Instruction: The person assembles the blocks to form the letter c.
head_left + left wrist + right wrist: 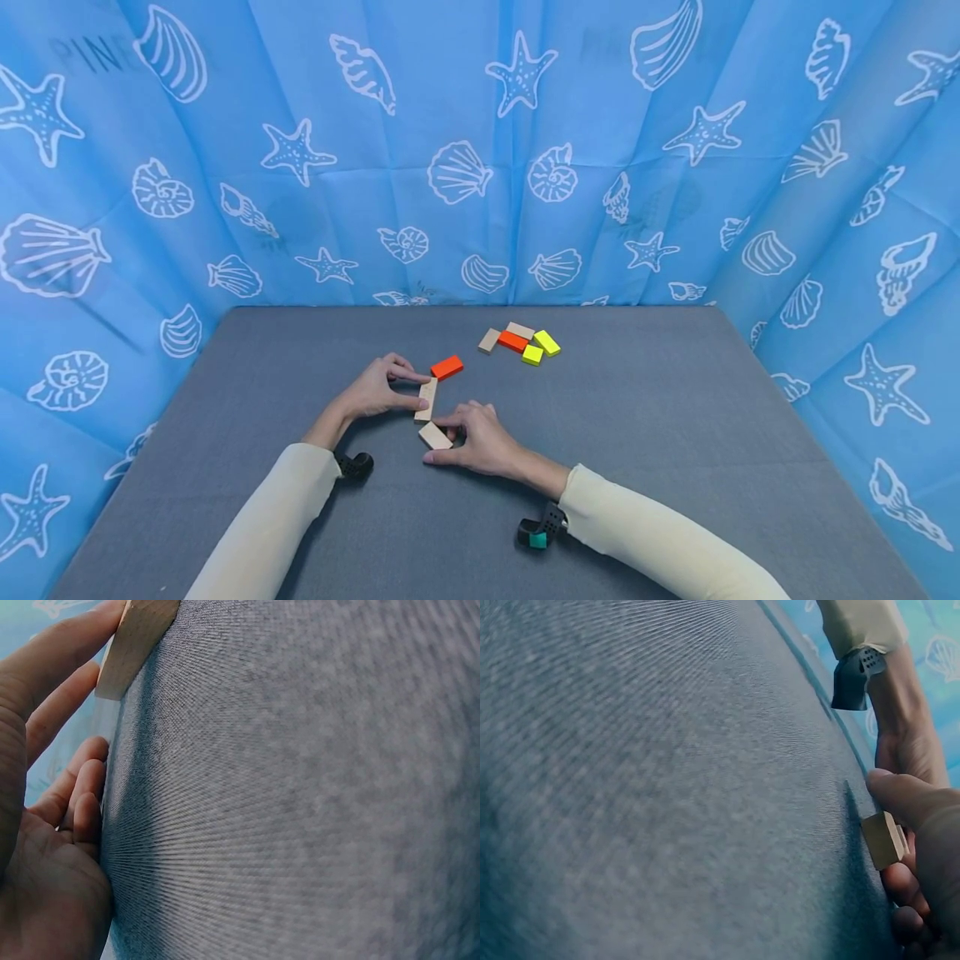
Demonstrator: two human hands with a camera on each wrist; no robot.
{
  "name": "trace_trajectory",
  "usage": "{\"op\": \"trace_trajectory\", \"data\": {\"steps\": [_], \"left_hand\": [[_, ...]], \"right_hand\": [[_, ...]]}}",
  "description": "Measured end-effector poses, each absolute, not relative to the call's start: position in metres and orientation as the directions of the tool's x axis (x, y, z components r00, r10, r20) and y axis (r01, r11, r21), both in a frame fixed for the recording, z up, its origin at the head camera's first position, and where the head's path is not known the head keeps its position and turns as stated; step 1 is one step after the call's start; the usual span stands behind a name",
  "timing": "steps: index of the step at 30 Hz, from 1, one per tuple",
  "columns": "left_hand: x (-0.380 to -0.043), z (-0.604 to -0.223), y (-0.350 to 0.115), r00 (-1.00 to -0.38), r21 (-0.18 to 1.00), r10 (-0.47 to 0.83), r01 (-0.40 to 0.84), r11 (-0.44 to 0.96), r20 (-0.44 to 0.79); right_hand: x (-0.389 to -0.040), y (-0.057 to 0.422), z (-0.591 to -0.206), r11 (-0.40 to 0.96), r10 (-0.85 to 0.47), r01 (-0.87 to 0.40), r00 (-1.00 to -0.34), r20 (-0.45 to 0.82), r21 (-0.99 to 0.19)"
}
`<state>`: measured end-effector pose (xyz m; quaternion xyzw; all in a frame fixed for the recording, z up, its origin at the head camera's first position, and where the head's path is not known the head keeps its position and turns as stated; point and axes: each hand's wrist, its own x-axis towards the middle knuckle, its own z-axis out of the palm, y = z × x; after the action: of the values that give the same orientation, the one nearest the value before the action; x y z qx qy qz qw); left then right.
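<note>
A pale, oblong wooden block (426,398) pinched in the left hand (377,390) sits just beyond a second pale block (436,436), angled, pinched in the right hand (482,440).

Grey table (660,433), orange, yellow, beige blocks (489,341)

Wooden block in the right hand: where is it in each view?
Head: the wooden block is low, slightly left of centre, in the right hand.
Left wrist: not visible; the left-hand block shows at top left.
Right wrist: the wooden block is at right, below mid-height.
Shared landmark: grey tabletop.
</note>
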<state>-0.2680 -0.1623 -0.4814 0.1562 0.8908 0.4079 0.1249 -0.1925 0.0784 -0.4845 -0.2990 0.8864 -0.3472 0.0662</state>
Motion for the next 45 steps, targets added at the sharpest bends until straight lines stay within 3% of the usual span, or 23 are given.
{"op": "trace_trajectory", "data": {"steps": [14,23,30,36,45], "left_hand": [[-0.268,-0.485,-0.163,-0.920,0.769,0.383,0.182,0.613,-0.087],[-0.268,-0.484,-0.162,-0.919,0.804,0.384,0.163,0.572,-0.087],[-0.275,-0.476,-0.152,-0.925,0.842,0.379,0.190,0.504,-0.018],[-0.287,-0.470,-0.132,-0.947,0.864,0.316,0.109,0.492,-0.061],[-0.297,-0.469,-0.107,-0.958,0.872,0.258,0.014,0.489,-0.129]], "right_hand": [[-0.199,0.093,-0.481,0.471,-0.581,-0.433,-0.808,0.099,-0.769],[-0.216,0.125,-0.474,0.497,-0.506,-0.423,-0.851,0.142,-0.758],[-0.232,0.148,-0.472,0.525,-0.436,-0.409,-0.882,0.176,-0.747],[-0.247,0.159,-0.473,0.571,-0.373,-0.341,-0.918,0.134,-0.746],[-0.268,0.161,-0.470,0.643,-0.355,-0.360,-0.922,0.153,-0.676]]}}
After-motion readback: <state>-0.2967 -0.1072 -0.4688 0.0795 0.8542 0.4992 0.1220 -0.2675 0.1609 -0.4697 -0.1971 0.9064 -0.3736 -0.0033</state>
